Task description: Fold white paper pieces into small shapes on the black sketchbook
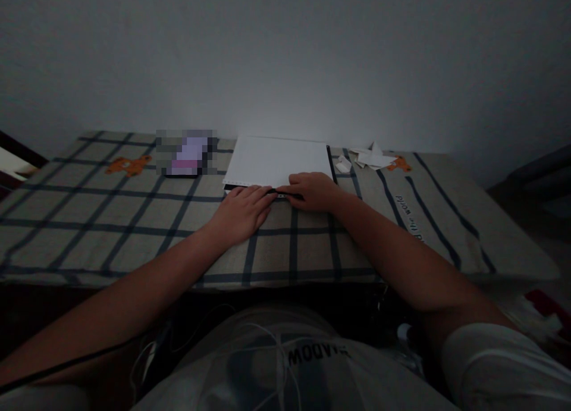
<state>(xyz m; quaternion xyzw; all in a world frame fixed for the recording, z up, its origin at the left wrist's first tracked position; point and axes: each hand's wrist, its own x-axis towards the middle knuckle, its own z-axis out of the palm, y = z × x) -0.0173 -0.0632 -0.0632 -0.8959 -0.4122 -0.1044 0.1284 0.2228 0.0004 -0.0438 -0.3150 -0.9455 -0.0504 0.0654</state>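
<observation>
A stack of white paper [281, 158] lies on the cloth in front of me, with small holes along its near edge and a black border at its right side. Along that near edge runs a thin black strip [232, 187]. My left hand [243, 212] rests palm down over the strip, its fingers stretched forward and the thumb lower on the cloth side. My right hand [314, 191] is closed at the same edge, its fingers bent around a dark slim part that looks like the strip. The fingertips of both hands nearly meet.
A phone [190, 155], partly blurred out, lies left of the paper. Crumpled paper scraps [373, 157] and a smaller scrap [343, 164] lie to the right. A checked tablecloth [147, 220] covers the table, which stands against a grey wall [285, 60].
</observation>
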